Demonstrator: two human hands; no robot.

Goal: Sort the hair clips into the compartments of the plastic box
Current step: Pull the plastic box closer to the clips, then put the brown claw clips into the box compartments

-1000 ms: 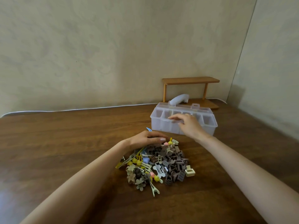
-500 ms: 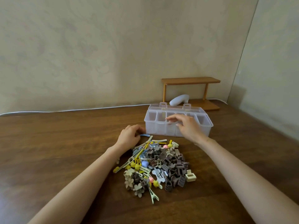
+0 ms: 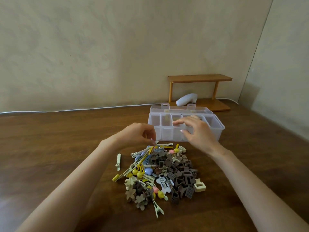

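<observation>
raised since a second ago, left grip (image 3: 138,136) pinches a long cream clip (image 3: 164,145) at the far edge of the hair clips (image 3: 168,171), likely the first pick. right grip (image 3: 195,131) clasps the near wall of the plastic box (image 3: 168,135), drawn closer for easy dropping.

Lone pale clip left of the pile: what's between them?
Nothing: bare table separates the lone clip from the pile, in the head view.

Right hand (image 3: 197,133) hides plastic box (image 3: 217,130) middle compartments; contents unclear
</observation>
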